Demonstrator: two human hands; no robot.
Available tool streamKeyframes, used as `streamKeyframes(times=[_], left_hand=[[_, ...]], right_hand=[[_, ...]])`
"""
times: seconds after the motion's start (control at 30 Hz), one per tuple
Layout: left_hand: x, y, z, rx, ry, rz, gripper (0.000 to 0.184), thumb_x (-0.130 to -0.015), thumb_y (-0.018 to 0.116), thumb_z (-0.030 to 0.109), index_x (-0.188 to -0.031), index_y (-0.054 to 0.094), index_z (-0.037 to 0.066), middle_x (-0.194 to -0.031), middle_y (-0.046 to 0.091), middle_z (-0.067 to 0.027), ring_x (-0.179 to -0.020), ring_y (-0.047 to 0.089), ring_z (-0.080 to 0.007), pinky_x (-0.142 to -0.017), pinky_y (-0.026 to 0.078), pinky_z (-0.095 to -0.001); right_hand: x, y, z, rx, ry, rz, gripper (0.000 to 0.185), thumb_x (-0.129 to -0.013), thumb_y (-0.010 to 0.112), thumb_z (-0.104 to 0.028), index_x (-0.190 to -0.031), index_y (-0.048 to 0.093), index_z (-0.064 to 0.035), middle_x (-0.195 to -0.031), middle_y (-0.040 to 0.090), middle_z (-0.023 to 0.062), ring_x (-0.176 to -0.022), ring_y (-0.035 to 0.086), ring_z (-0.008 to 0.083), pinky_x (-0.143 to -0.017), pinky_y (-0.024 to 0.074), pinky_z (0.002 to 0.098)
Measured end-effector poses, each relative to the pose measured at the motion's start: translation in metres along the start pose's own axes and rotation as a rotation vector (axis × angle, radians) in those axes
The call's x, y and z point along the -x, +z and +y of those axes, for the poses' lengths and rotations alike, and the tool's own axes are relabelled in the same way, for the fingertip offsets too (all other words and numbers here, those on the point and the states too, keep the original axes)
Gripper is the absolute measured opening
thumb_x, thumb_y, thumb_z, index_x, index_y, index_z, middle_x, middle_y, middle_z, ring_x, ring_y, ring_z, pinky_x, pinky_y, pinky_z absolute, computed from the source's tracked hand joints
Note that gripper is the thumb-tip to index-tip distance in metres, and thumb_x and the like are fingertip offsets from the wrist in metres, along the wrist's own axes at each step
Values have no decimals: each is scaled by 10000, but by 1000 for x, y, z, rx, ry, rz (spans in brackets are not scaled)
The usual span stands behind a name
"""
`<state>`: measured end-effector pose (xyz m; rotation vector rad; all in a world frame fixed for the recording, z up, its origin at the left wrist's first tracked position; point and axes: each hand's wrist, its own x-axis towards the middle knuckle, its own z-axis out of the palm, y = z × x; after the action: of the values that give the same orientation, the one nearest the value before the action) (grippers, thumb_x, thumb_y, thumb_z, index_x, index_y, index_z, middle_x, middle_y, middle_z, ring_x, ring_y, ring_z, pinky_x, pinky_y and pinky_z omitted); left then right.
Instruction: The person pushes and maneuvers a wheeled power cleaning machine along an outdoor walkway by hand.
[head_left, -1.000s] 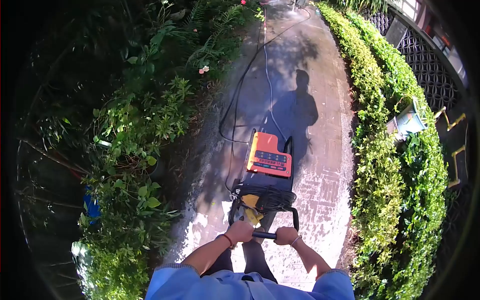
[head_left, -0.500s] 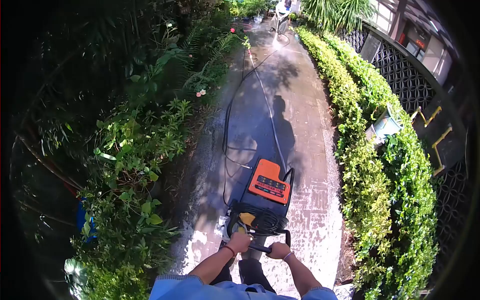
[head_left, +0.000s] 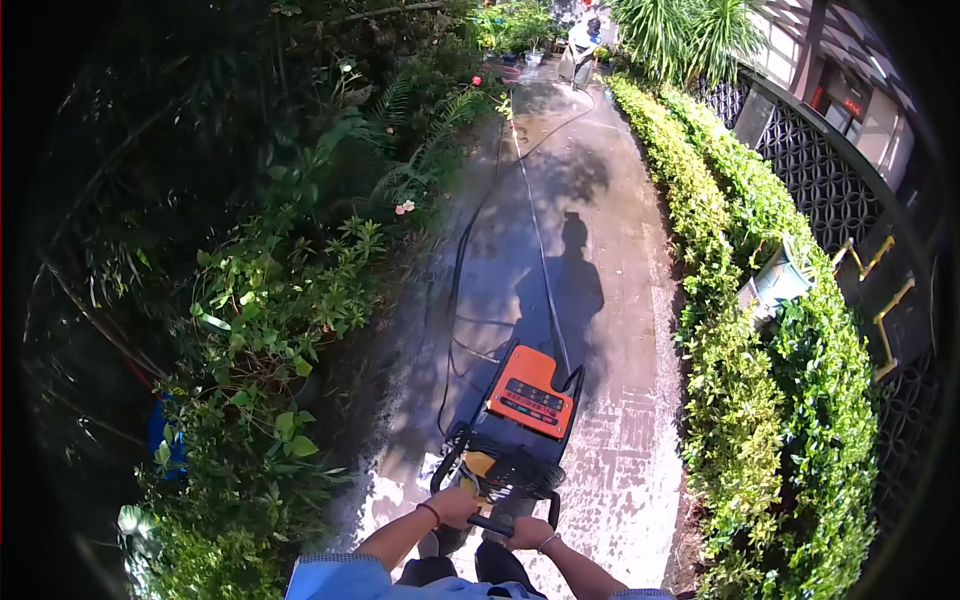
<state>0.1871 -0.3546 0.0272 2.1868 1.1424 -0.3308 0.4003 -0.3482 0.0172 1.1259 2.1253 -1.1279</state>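
An orange-and-black wheeled machine [head_left: 533,385], which looks like a pressure washer, stands on the path just ahead of me. Its black push handle [head_left: 490,524] points back toward my body. My left hand [head_left: 454,506] is closed around the handle's left part, beside a yellow piece [head_left: 480,464]. On the right part of the same handle, my right hand [head_left: 530,534] is closed too. A coiled black cable [head_left: 520,474] hangs between the handle and the orange cover. From the machine a long hose [head_left: 541,245] stretches forward along the path.
Dark shrubs [head_left: 290,300] border the wet paved path [head_left: 630,330] on the left, a trimmed hedge [head_left: 735,380] on the right. A pale bucket [head_left: 782,280] sits in the hedge. Another person [head_left: 583,50] stands far ahead. A dark hose [head_left: 462,250] lies along the left side.
The machine and both hands appear slightly lower and to the left in view, with my grip kept. The far person has shifted, and the bright spray near them is less visible.
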Motion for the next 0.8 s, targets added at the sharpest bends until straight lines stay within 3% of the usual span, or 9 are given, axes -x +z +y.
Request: streamKeyframes(times=[0.27, 0.4, 0.43, 0.8], left_hand=[[0, 14, -8, -15, 59, 109, 161, -629, 575, 238, -664, 611, 85, -644, 590, -118, -630, 595, -297, -574, 472, -393], [2, 14, -7, -50, 68, 126, 181, -634, 570, 227, -749, 608, 93, -705, 606, -106, -652, 600, -288, -581, 475, -389], [0, 17, -8, -49, 40, 85, 202, -639, 567, 225, -786, 601, 91, -737, 612, -106, -669, 602, -286, -587, 477, -389], [-7, 29, -13, -62, 50, 118, 212, -646, 578, 235, -783, 634, 83, -746, 619, -118, -705, 607, -284, -633, 485, -385]], right_hand=[[-2, 4, 1, -45, 16, 26, 420, -641, 571, -471, -915, 623, -157, -835, 626, 125, -785, 595, 311, -716, 466, 377], [-5, 13, 7, 72, 0, 97, 413, -636, 574, -435, -982, 603, -213, -854, 621, 122, -815, 589, 296, -724, 465, 386], [-2, 16, 6, 35, -64, 244, 293, -663, 564, -413, -773, 631, -150, -719, 611, 114, -704, 586, 301, -646, 465, 412], [-10, 23, 13, 39, -54, 228, 320, -655, 584, -416, -772, 632, -123, -715, 609, 120, -704, 580, 306, -651, 459, 397]])
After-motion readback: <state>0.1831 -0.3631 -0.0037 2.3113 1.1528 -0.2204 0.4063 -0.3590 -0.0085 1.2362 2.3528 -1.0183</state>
